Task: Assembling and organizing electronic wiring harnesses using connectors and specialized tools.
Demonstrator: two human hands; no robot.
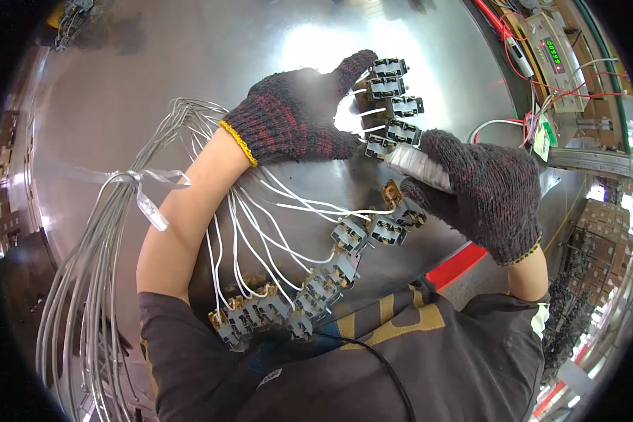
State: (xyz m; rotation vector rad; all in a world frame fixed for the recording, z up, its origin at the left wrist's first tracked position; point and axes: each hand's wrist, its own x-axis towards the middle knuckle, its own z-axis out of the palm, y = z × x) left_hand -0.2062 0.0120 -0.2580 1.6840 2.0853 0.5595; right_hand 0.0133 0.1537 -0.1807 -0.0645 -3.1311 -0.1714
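My left hand (295, 116), in a dark knit glove with a yellow cuff, reaches across white wires (371, 112). Its thumb and forefinger are spread, with their tips by the two ends of a row of small grey-and-black metal connectors (387, 88). Each wire runs from a connector back toward this hand. My right hand (478, 186), gloved alike, has one finger wrapped in silvery tape (420, 169). Its thumb and taped finger close on the nearest connector (378, 146) of the row; the exact contact is partly hidden.
More wired connectors (320, 292) lie in a curved line near my chest. A tied bundle of grey wires (126, 179) hangs beside my left forearm. At the right stands a box with a green digital display (554, 56), near red leads and a metal rail (591, 162).
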